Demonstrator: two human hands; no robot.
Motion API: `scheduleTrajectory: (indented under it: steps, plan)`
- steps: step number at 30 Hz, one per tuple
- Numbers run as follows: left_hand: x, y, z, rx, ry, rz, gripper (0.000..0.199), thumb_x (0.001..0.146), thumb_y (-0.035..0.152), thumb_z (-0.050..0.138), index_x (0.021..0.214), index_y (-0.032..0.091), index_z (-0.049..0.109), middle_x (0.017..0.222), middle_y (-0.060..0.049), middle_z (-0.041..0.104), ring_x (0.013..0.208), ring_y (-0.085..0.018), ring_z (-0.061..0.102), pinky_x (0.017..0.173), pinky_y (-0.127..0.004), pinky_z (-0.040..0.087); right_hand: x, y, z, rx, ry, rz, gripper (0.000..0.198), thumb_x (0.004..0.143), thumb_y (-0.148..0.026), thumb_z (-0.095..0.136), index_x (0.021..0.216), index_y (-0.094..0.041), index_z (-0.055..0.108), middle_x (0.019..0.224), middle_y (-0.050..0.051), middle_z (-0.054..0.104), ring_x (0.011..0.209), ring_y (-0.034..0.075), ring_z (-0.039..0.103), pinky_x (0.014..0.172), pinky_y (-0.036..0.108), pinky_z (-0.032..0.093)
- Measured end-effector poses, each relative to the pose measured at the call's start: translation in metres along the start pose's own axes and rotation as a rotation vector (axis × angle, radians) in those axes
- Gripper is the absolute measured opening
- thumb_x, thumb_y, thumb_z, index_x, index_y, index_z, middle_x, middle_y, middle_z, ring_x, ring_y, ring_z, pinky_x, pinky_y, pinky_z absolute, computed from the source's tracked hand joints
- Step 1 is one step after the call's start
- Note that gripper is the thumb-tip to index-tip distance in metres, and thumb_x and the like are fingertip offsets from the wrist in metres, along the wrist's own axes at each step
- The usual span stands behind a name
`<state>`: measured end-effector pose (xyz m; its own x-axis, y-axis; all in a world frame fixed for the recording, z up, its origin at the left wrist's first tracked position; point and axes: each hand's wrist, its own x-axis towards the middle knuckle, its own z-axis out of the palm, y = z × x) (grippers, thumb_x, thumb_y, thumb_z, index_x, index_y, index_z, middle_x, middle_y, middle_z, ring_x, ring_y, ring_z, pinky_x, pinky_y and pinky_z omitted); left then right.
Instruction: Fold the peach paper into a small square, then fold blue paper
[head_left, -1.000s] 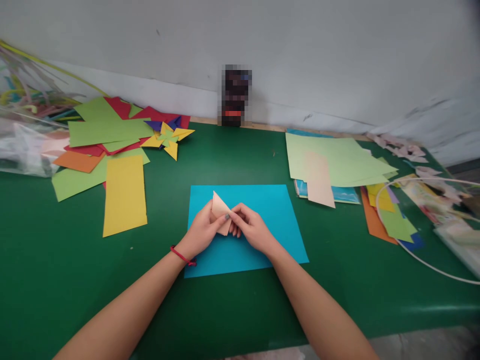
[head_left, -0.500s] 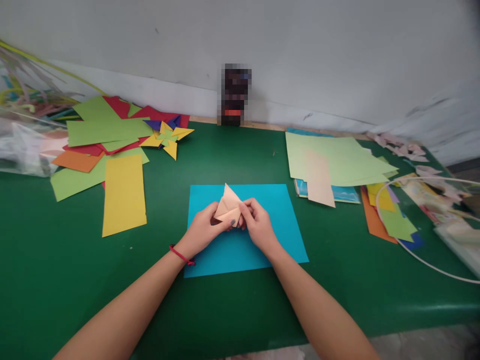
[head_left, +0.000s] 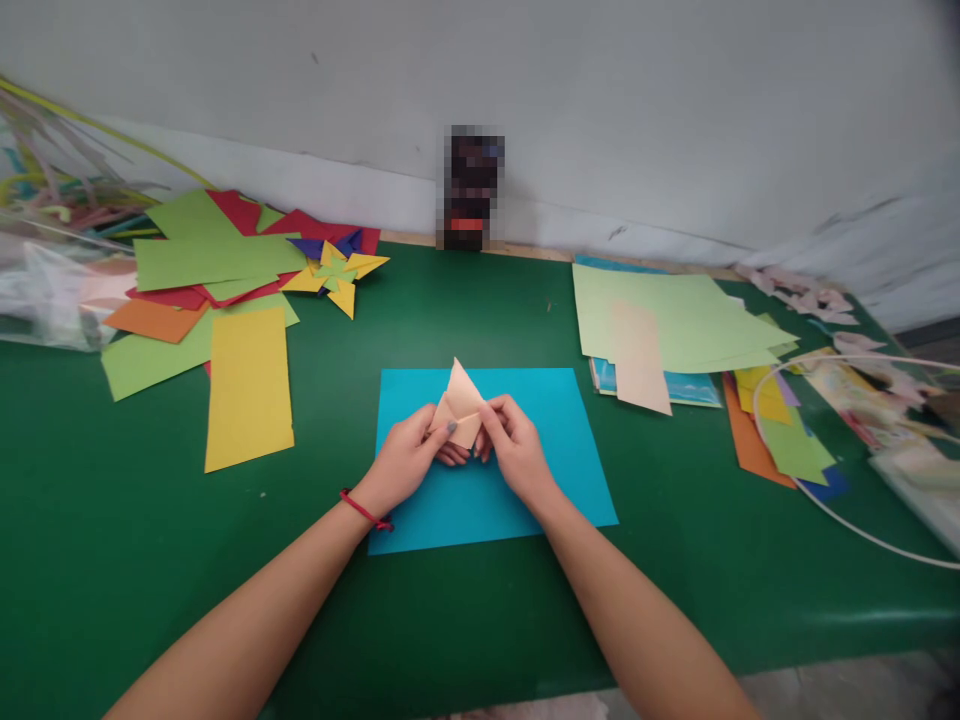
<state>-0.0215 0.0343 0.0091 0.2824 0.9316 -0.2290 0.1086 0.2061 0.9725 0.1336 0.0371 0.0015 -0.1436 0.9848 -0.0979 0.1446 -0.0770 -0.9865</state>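
Pointed, folded pale-peach paper (head_left: pixel 466 386): while two hands grip it, it sits over the flat blue paper sheet (head_left: pixel 540 480), tip toward twelve o'clock; any gap beneath cannot be told.
Left hand (head_left: pixel 401 458): at the paper's eight o'clock, fingers drawn in on it, thumb laid across the folded face.
Right hand (head_left: pixel 517 450): at its four o'clock, thumb and fingers pinched on the edge.
Layers: good work here likely means the left thumb steadying them, the right pinch pressing firmly, edges flush.
Smooth green tabletop (head_left: pixel 150 520): from the blue sheet, a yellow rectangular paper (head_left: pixel 250 390) lies toward ten o'clock, a peach paper strip (head_left: pixel 643 360) toward two.
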Motion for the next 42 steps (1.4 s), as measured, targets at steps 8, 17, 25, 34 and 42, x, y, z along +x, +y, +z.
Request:
scheduleTrajectory:
  steps: [8, 17, 25, 34, 42]
  plan:
    - [-0.001, 0.003, -0.003, -0.142, -0.175, -0.019, 0.026, 0.085, 0.04, 0.041, 0.092, 0.016, 0.046, 0.069, -0.004, 0.064, 0.061, -0.016, 0.064, 0.06, -0.031, 0.053, -0.006, -0.001, 0.002, -0.11, -0.116, 0.004, 0.049, 0.089, -0.049, 0.026, 0.055, -0.018, 0.044, 0.047, -0.002, 0.047, 0.045, 0.009, 0.045, 0.047, 0.023, 0.037]
    - [-0.004, 0.009, 0.001, -0.165, -0.208, -0.051, 0.027, 0.084, 0.042, 0.042, 0.093, 0.017, 0.047, 0.067, -0.003, 0.064, 0.059, -0.016, 0.064, 0.061, -0.032, 0.053, -0.008, -0.005, 0.0, -0.412, -0.037, -0.145, 0.047, 0.089, -0.042, 0.031, 0.05, -0.019, 0.043, 0.045, -0.001, 0.049, 0.044, 0.01, 0.048, 0.05, 0.024, 0.035]
    - [-0.001, 0.002, 0.001, -0.228, -0.163, -0.012, 0.026, 0.083, 0.041, 0.046, 0.093, 0.016, 0.047, 0.064, -0.002, 0.064, 0.056, -0.016, 0.063, 0.057, -0.03, 0.052, -0.005, -0.007, 0.0, -0.266, -0.178, -0.075, 0.044, 0.087, -0.046, 0.036, 0.055, -0.018, 0.049, 0.047, -0.002, 0.052, 0.044, 0.01, 0.049, 0.048, 0.022, 0.036]
    - [-0.001, 0.002, 0.001, -0.242, -0.133, -0.005, 0.021, 0.083, 0.035, 0.047, 0.092, 0.015, 0.047, 0.064, -0.001, 0.064, 0.055, -0.016, 0.064, 0.055, -0.029, 0.052, -0.005, -0.005, 0.0, -0.305, -0.174, -0.093, 0.041, 0.086, -0.044, 0.04, 0.056, -0.018, 0.048, 0.048, -0.002, 0.05, 0.046, 0.009, 0.046, 0.048, 0.022, 0.033]
    - [0.0, 0.0, 0.002, -0.274, -0.122, -0.009, 0.024, 0.083, 0.034, 0.048, 0.095, 0.014, 0.047, 0.066, -0.002, 0.065, 0.055, -0.016, 0.064, 0.054, -0.028, 0.052, -0.006, -0.01, 0.001, -0.306, -0.19, -0.129, 0.038, 0.087, -0.041, 0.039, 0.059, -0.017, 0.05, 0.052, -0.002, 0.052, 0.048, 0.009, 0.048, 0.049, 0.021, 0.034]
